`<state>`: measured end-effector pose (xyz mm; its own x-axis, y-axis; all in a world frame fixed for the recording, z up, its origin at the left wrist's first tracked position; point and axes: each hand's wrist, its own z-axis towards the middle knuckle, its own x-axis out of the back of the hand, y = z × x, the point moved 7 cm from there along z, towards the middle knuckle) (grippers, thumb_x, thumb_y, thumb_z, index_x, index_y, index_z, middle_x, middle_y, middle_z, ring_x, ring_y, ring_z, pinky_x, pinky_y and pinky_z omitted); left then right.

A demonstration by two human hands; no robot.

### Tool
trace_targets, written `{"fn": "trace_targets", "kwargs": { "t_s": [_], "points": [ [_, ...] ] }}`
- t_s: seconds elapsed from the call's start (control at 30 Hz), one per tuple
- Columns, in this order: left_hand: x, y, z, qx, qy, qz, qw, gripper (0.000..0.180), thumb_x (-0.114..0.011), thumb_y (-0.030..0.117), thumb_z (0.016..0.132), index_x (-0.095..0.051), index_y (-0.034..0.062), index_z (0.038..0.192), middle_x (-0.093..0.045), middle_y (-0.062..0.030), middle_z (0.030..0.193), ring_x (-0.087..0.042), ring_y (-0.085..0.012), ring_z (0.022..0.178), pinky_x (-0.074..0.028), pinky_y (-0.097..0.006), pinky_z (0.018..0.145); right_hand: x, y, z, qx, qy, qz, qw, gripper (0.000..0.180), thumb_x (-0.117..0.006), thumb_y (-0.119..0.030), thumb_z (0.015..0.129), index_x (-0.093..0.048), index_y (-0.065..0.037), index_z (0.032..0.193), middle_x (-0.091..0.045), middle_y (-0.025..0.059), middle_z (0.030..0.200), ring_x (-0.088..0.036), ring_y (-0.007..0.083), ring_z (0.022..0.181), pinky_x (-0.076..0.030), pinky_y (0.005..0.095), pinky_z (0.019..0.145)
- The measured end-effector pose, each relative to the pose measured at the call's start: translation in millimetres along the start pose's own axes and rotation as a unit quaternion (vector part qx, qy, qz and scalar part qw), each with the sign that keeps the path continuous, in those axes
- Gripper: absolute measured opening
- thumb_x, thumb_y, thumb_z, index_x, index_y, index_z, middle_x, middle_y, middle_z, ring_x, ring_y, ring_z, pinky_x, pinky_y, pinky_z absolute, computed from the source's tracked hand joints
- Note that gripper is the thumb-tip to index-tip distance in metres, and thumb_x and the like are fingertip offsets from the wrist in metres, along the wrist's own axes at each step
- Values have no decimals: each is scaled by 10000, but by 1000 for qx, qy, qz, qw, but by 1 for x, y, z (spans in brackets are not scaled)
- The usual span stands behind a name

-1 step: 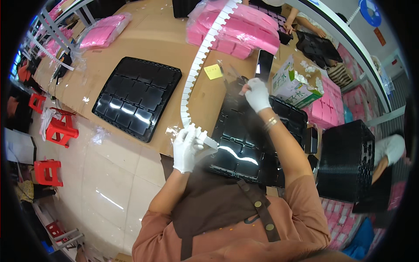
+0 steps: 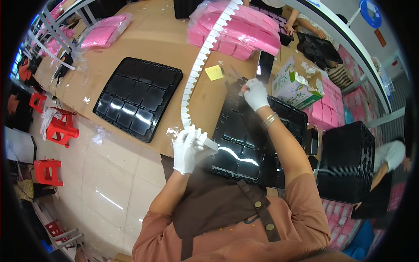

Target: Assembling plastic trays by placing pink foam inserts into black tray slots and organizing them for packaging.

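Observation:
My left hand (image 2: 185, 150), in a white glove with bare fingertips hidden, pinches the lower end of a long white notched strip (image 2: 190, 83). The strip runs up and away past the far side of the table, and its end curls near a black compartment tray (image 2: 235, 150). Over that tray's far part, my gloved right hand (image 2: 256, 94) is closed, thumb and fingertips together. What it pinches is too small and blurred to name. Beyond its fingertips lies a thin, blurred clear and dark item (image 2: 237, 74).
Another black tray (image 2: 139, 97) lies left. A yellow note (image 2: 214, 72), a phone (image 2: 265, 65) and an open carton (image 2: 297, 85) with white scraps sit beyond my hands. Pink bagged packs (image 2: 238, 28) lie farther off. Stacked black trays (image 2: 345, 161) stand right, beside a co-worker's arm (image 2: 380, 174).
At the far right the co-worker's arm has moved down a little, and a dark sheet-like thing below it has shifted. My own hands stay nearly in place.

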<state>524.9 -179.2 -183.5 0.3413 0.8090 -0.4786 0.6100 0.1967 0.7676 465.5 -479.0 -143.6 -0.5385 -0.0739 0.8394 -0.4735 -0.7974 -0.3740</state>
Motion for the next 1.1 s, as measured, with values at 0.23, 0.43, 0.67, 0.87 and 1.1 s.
{"fn": "trace_targets", "kwargs": {
  "t_s": [0.23,0.43,0.67,0.87,1.1],
  "points": [
    [21,-2,-3,-36,7,41,998,224,-533,195,974,-556,20,1112,-605,-85,979,-625,-131,772,-457,-204,544,-26,-1,12,-58,-70,-56,994,42,-673,-106,690,-673,-72,666,-622,152,863,-627,318,819,-508,418,740],
    [8,5,-7,-32,-3,10,999,187,-550,187,966,-568,25,1056,-622,-80,940,-623,-113,725,-482,-205,550,24,-26,-8,-34,41,65,996,54,-650,-25,714,-598,-35,715,-609,132,789,-627,318,785,-506,385,719],
    [-13,-5,-15,-53,-42,28,997,168,-577,180,950,-555,22,1003,-636,-82,921,-624,-98,678,-520,-219,575,27,-121,-129,-176,-143,464,856,74,-649,-57,826,-614,-3,863,-660,45,830,-602,115,771,-487,259,720],
    [-16,-14,-23,-91,-49,45,994,177,-586,191,945,-545,25,990,-634,-85,889,-629,-100,684,-548,-240,576,14,-123,-146,-261,-145,470,830,111,-659,-79,827,-631,6,892,-653,47,802,-579,82,721,-469,242,652],
    [-25,-15,-13,40,-131,-72,988,216,-509,269,982,-545,68,1053,-574,-18,888,-537,-43,639,-348,-150,412,16,-116,-157,-234,-154,438,854,59,-667,-26,772,-626,-19,814,-624,45,784,-584,131,732,-469,268,674]
  ]
}}
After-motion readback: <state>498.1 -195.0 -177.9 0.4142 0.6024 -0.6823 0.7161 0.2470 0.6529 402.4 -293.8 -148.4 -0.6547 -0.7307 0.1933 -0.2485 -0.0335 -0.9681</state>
